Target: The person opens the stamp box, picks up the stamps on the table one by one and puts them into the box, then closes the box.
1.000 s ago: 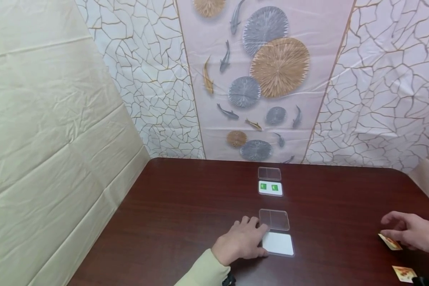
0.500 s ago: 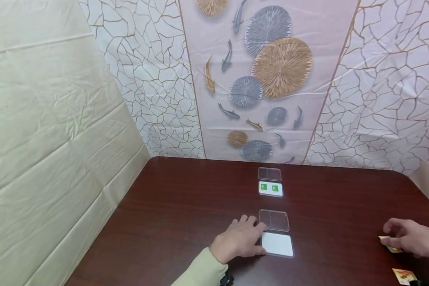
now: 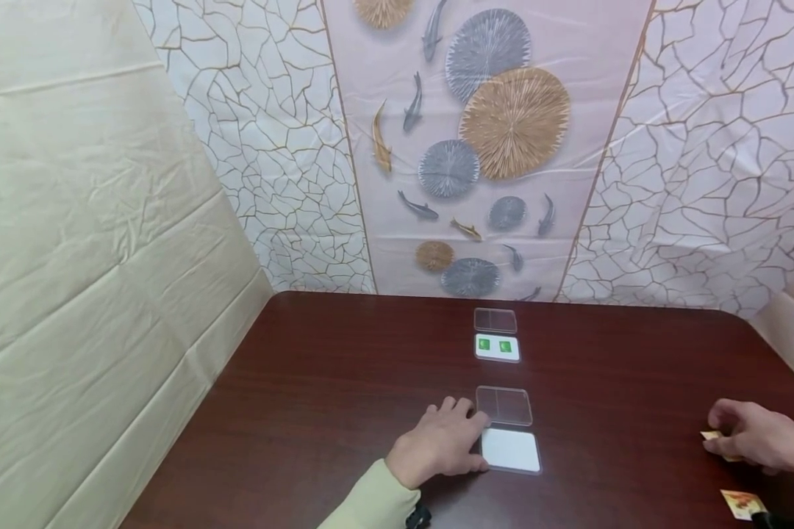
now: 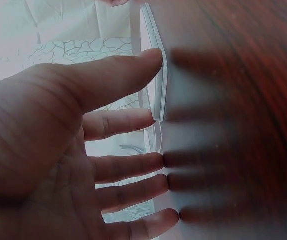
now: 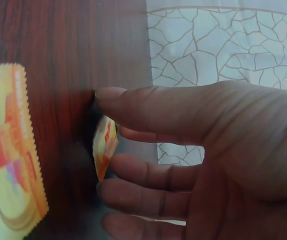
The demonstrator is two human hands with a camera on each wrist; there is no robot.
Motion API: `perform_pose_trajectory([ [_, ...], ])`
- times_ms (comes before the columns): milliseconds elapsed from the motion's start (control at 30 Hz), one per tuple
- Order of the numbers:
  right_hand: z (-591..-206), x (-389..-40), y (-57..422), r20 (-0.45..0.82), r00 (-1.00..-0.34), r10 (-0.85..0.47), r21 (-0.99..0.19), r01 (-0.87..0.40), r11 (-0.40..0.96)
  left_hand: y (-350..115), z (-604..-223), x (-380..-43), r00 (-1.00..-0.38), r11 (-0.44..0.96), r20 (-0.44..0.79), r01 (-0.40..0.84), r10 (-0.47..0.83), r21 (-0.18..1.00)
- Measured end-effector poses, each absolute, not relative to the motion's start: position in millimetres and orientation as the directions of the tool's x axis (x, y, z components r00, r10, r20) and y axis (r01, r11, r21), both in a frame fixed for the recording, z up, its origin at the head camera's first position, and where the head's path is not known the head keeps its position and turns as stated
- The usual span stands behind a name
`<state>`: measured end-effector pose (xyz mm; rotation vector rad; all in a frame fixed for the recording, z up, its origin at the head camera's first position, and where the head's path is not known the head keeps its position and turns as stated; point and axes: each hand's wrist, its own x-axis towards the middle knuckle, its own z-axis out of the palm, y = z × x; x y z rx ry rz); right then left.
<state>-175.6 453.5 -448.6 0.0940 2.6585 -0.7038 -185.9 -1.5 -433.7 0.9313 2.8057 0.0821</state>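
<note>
A flat clear plastic case lies unfolded on the table: its white-filled half (image 3: 511, 450) is nearer, its transparent lid (image 3: 504, 405) behind. My left hand (image 3: 440, 441) rests at the left edge of the white half, thumb and index finger touching that edge. In the left wrist view its other fingertips (image 4: 166, 182) rest on the tabletop, fingers nearly straight. At the far right my right hand (image 3: 761, 438) holds a small yellow-and-orange sachet (image 5: 105, 145) at the tabletop, between thumb and fingers. The hand covers most of that sachet in the head view.
A second sachet (image 3: 742, 504) with serrated edges lies nearer the front right. Farther back is another unfolded clear case (image 3: 496, 356), with two green squares on its white half. Patterned cloth (image 3: 516, 147) stands behind the dark red-brown table (image 3: 344, 367).
The right hand has drawn slightly lower over the sachet, which was tilted and more visible a second ago and is now mostly covered. My left hand has stayed at the case edge.
</note>
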Motion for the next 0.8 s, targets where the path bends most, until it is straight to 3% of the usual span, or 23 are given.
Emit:
perform_pose_trajectory([
  [267,-454.5,-180.5,459.5,-0.397,-0.918,-0.005,-0.409,0.173,0.896,-0.8,-435.3,-187.1,-0.786,0.8,-0.153,0.59,0.6,0.105],
  [800,-452.1,-176.2,458.9,-0.341,-0.939,-0.046,-0.458,0.124,0.88,1.2,-434.4,-186.6,-0.79,0.808,-0.172,0.583,0.589,0.091],
])
